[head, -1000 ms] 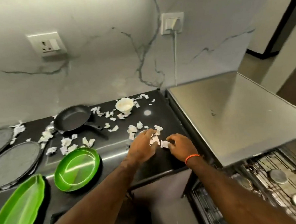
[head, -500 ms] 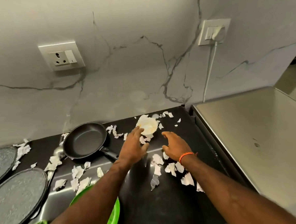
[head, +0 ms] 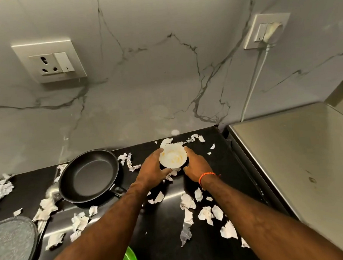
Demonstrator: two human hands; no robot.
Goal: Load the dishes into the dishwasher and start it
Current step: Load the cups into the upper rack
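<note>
A grey plate (head: 12, 243) lies at the table's (head: 165, 247) left edge. The pan (head: 89, 175) sits near the wall, its handle toward me. Paper scraps (head: 187, 201) litter the surface. My left hand (head: 152, 170) cups the left side of the bowl (head: 173, 157), fingers curled round its rim. The bowl stands upright near the back wall and shows yellow residue. My right hand (head: 195, 165) cups the opposite side; I judge two hands keep it level for lifting. The dishwasher top (head: 299, 159) stands at right.
</note>
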